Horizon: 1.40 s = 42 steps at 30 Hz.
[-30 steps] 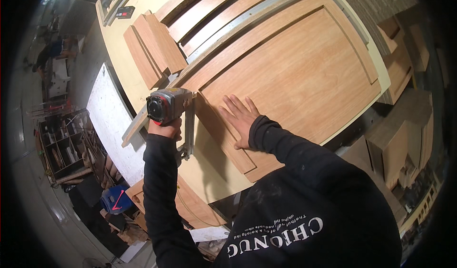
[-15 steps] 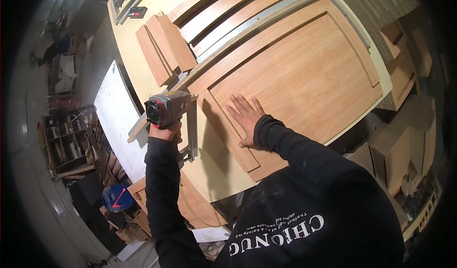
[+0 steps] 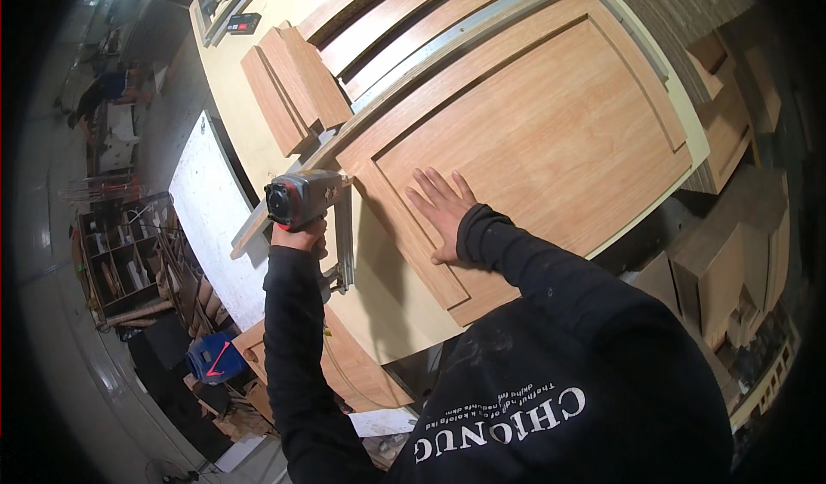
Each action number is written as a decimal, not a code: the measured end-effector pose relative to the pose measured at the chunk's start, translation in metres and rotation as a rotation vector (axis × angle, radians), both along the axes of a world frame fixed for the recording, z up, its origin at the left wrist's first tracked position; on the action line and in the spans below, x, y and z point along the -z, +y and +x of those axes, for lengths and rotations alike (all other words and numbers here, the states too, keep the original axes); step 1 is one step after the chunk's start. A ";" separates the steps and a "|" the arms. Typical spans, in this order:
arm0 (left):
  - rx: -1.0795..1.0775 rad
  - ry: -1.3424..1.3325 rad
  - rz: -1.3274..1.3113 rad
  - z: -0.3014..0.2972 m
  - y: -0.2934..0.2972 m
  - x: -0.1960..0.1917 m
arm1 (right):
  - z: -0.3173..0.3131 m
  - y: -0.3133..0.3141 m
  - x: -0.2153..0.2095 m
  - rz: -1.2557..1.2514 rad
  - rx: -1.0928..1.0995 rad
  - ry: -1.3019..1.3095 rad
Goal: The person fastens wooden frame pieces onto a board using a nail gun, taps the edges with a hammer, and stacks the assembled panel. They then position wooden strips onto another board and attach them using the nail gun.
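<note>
My left hand (image 3: 297, 236) is wrapped round the handle of a grey and red nail gun (image 3: 303, 198). The gun lies level, its nose at the left edge of a framed wooden cabinet door (image 3: 533, 131), close to the door's upper left corner. Whether the nose touches the wood I cannot tell. My right hand (image 3: 443, 213) lies flat on the door, fingers spread across the left frame strip and the recessed panel. Along the door's far edge runs a long wooden strip (image 3: 379, 110) beside a metal rail (image 3: 456, 35).
Short wood pieces (image 3: 297, 84) and a small black box (image 3: 243, 24) lie on the pale yellow table (image 3: 379, 312). A white board (image 3: 215, 217) leans at the left. Stacked panels (image 3: 731, 252) stand at the right. A blue container (image 3: 215, 357) is at lower left. Another person (image 3: 103, 92) is far left.
The nail gun has shifted very slightly, its nose a little lower at the door's edge. My right hand keeps its place on the door.
</note>
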<state>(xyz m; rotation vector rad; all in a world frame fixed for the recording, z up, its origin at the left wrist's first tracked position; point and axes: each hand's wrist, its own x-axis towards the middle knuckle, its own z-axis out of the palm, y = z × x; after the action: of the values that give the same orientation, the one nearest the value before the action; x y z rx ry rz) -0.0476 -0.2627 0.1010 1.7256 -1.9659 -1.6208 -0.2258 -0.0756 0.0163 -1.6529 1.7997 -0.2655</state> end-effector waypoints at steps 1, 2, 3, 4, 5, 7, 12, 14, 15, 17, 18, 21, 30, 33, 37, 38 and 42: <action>-0.003 0.001 -0.008 -0.001 -0.001 0.001 | 0.000 0.000 0.001 0.000 -0.002 0.003; -0.006 0.002 -0.016 -0.002 -0.001 0.001 | 0.000 -0.001 0.001 0.002 -0.002 0.002; -0.007 0.002 -0.014 -0.002 -0.002 0.002 | 0.000 -0.001 0.001 0.005 -0.005 0.005; 0.040 -0.002 -0.061 -0.001 -0.003 0.002 | 0.000 -0.001 0.000 0.008 -0.008 0.009; 0.087 -0.005 -0.109 -0.002 -0.003 0.002 | 0.000 -0.001 0.000 0.009 -0.009 0.009; 0.058 -0.084 -0.090 -0.005 -0.003 0.000 | 0.001 -0.001 -0.001 0.016 -0.010 0.011; 0.053 0.029 -0.174 0.009 0.006 0.012 | 0.002 -0.003 -0.004 0.042 -0.024 0.022; 0.056 0.061 -0.078 0.008 0.023 0.003 | 0.001 -0.001 -0.002 0.075 -0.021 0.026; 0.036 0.067 0.004 0.006 0.032 -0.001 | 0.001 0.000 -0.001 0.055 -0.015 0.033; 0.051 -0.062 0.033 0.010 0.050 0.001 | 0.000 -0.003 0.000 0.043 -0.028 0.041; 0.061 -0.060 0.042 0.009 0.061 0.002 | 0.000 -0.002 0.000 0.046 -0.028 0.038; 0.177 -0.097 0.038 0.017 0.074 0.012 | 0.001 -0.001 -0.002 0.023 -0.009 0.050; 0.310 -0.083 -0.030 0.034 0.093 0.016 | 0.002 0.000 0.002 -0.010 0.004 0.032; 0.284 -0.105 -0.001 0.028 0.097 0.007 | 0.002 -0.001 0.005 0.002 0.006 0.035; 0.397 -0.119 -0.130 0.032 0.094 0.018 | 0.004 0.000 0.005 -0.008 0.006 0.034; 0.395 -0.121 -0.131 0.033 0.094 0.020 | 0.004 0.000 0.006 -0.010 0.005 0.036; 0.346 -0.211 -0.032 0.017 0.097 0.004 | 0.002 -0.003 0.004 0.011 -0.002 0.056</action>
<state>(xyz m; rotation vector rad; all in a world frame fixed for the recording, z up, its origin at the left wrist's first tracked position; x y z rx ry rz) -0.0305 -0.1655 0.0968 1.6790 -2.4928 -1.5366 -0.2234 -0.0781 0.0120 -1.6694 1.8374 -0.2093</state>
